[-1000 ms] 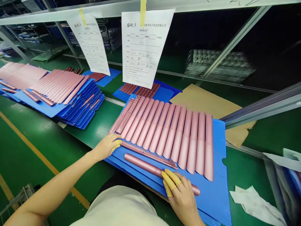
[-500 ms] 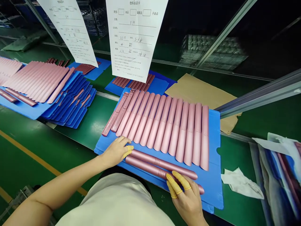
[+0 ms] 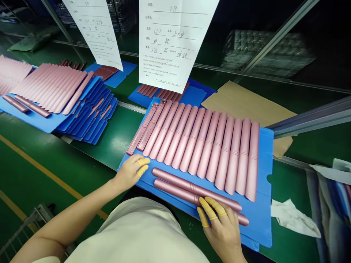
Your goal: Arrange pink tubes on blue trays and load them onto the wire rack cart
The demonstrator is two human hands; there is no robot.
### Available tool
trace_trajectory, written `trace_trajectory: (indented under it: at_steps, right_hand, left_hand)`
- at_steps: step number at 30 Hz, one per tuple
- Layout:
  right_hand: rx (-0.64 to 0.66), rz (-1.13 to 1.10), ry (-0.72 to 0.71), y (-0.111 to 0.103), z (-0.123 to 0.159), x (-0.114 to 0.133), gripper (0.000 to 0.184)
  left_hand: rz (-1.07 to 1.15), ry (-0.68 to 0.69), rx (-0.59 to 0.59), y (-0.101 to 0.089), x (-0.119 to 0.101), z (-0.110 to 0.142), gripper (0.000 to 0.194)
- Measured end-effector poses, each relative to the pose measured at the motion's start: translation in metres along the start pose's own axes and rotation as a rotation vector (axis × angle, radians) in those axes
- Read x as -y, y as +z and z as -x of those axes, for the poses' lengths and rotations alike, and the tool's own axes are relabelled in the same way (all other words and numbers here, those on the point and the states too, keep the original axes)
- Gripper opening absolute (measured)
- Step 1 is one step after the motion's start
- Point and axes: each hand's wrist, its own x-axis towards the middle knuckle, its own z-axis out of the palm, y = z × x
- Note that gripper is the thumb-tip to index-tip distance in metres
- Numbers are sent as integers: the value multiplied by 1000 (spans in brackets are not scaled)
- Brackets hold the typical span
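A blue corrugated sheet (image 3: 263, 215) lies on the green belt in front of me. A row of several pink rounded shells (image 3: 203, 146) stands side by side on it. Two more pink shells (image 3: 181, 186) lie crosswise along its near edge. My left hand (image 3: 131, 171), with yellow finger cots, rests flat at the sheet's near left corner, fingertips close to the left ends of the crosswise shells. My right hand (image 3: 222, 226), also in yellow cots, lies on the nearer crosswise shell near its right end, fingers stretched over it.
More blue sheets with pink shells (image 3: 52, 91) are stacked at the left. Two hanging paper forms (image 3: 172, 40) dangle over the belt. A brown cardboard sheet (image 3: 246, 106) lies behind, a white cloth (image 3: 293, 219) at the right. A yellow line (image 3: 41, 171) runs along the belt.
One second ago one crosswise piece lay flat side up; now both lie rounded side up, side by side. My hands stay at their ends, and the view has shifted.
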Motion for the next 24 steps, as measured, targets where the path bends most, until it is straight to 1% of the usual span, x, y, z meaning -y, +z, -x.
trace_trajectory:
  at_steps: [3, 6, 9, 11, 13, 14, 16, 18, 20, 24]
  right_hand:
    - [24, 0, -17, 2, -2, 0, 42]
    - [37, -27, -58, 9, -10, 9, 38]
    - [67, -77, -90, 22, -28, 33, 36]
    - [78, -124, -103, 30, -42, 47, 33]
    - [59, -154, -94, 35, -53, 51, 30]
    - [40, -151, -78, 35, -56, 48, 30]
    - [34, -105, -37, 33, -58, 35, 28]
    - [88, -51, -22, 28, -56, 16, 24]
    - [164, -15, -42, 21, -51, -2, 21]
    - [244, 60, -81, 6, -37, -29, 23]
  left_hand:
    - [-36, 85, 85, 16, -13, 18, 20]
    - [-141, 201, 119, 23, -20, 27, 22]
    - [-222, 256, 134, 20, -18, 30, 24]
    - [-265, 245, 140, 15, -13, 31, 25]
    - [-294, 220, 137, 10, -7, 32, 24]
    - [-302, 208, 131, 8, -5, 33, 23]
    - [-300, 201, 118, 5, -2, 35, 23]
    - [-289, 218, 113, 5, -2, 36, 27]
    - [-286, 247, 121, 7, -4, 35, 29]
    - [-300, 272, 139, 12, -4, 30, 26]
